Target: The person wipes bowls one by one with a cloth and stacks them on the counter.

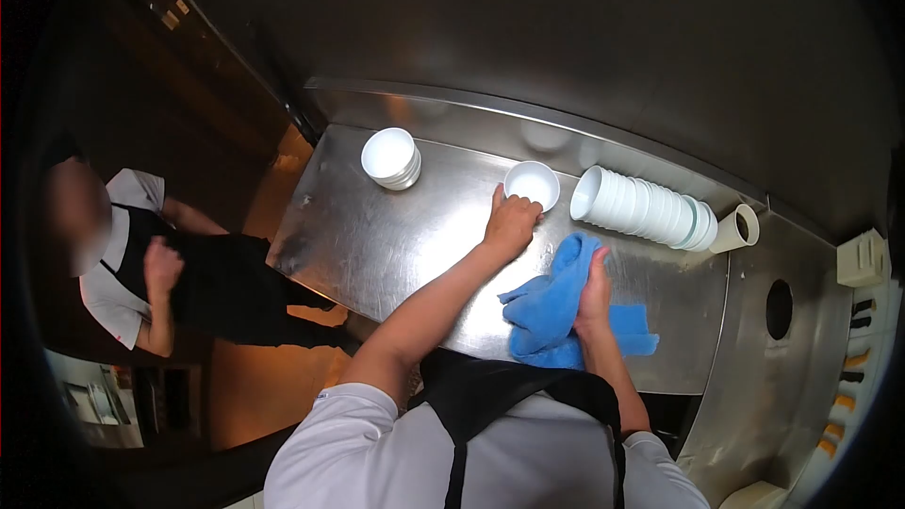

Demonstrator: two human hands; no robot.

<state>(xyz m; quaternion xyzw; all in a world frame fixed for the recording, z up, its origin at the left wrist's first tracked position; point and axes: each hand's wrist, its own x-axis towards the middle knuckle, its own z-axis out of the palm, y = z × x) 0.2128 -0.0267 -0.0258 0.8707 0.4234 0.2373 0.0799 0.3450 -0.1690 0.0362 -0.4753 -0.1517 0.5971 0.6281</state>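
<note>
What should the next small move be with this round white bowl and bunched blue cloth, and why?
Probably bring the bunched blue cloth over to the round white bowl: the left hand has its fingers at the bowl's near rim, while the right hand holds the cloth apart from it.

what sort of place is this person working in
Most likely a restaurant or other commercial kitchen: there is a long metal counter, a row of nested white bowls lying on it, and another person nearby wearing a black apron.
</note>
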